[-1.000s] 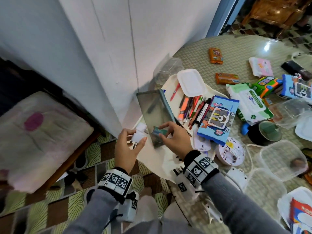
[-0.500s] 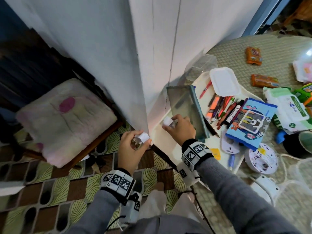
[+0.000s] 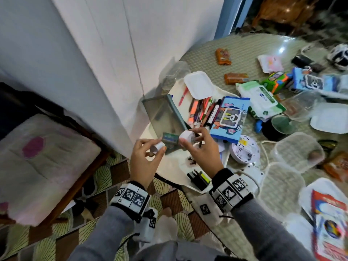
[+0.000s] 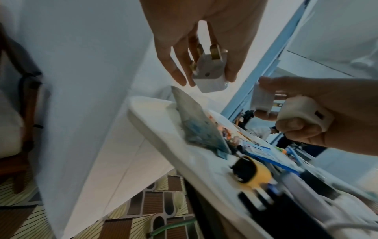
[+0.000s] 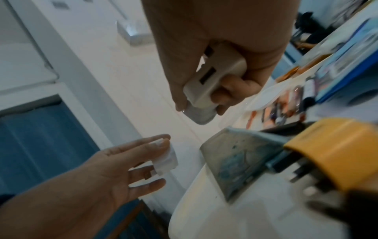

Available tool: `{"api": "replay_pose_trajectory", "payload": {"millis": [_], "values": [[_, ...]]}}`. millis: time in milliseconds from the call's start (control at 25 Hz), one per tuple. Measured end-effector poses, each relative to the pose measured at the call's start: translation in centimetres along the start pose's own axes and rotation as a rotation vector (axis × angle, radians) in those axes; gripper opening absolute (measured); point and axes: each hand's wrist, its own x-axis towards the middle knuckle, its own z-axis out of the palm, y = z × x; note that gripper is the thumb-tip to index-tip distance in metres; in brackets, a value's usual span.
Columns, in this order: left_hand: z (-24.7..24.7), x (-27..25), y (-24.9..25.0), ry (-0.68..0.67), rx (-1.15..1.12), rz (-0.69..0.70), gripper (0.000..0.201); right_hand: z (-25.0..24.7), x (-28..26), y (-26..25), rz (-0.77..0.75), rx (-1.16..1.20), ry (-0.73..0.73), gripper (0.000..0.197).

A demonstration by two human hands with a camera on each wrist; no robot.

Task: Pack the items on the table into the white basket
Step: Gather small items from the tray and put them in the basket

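A person's left hand (image 3: 145, 161) pinches a white plug (image 4: 206, 72) and the right hand (image 3: 201, 147) grips a charger (image 5: 206, 90) above the white basket (image 3: 169, 166) on the desk; next, probably, lowering both inside.

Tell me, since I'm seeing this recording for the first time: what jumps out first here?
Both hands are raised over the near end of the white basket, each holding a white plug adapter: the left hand pinches one with brass pins showing, the right hand holds another with USB slots. Behind them a grey-green tablet leans in the basket beside a row of pens, and packets and clear tubs clutter the table to the right.
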Motion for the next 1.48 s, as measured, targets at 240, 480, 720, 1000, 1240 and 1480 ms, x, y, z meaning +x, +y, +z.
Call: {"api": "replay_pose_trajectory", "payload": {"millis": [240, 480, 720, 1000, 1240, 1480], "values": [[8.6, -3.9, 6.0, -0.202, -0.142, 0.057, 0.034, -11.9, -6.4, 3.8, -0.002, 0.022, 0.271, 0.034], [18.6, -12.1, 15.0, -0.406, -0.313, 0.073, 0.030, -25.1, -15.2, 8.1, -0.018, 0.016, 0.424, 0.029], [26.5, -21.3, 20.6, -0.605, -0.351, 0.149, 0.029, -35.0, -24.4, 13.0, 0.062, 0.048, 0.623, 0.020], [31.3, -26.4, 24.7, -0.851, -0.306, 0.254, 0.030, -41.6, -33.4, 15.5, 0.246, 0.086, 0.836, 0.016], [33.9, -26.8, 26.7, -1.006, -0.274, 0.299, 0.030, -42.6, -37.0, 16.8, 0.281, 0.056, 1.034, 0.017], [34.7, -25.7, 27.8, -1.141, -0.293, 0.378, 0.027, -41.1, -37.9, 16.4, 0.333, 0.102, 1.232, 0.021]]}}
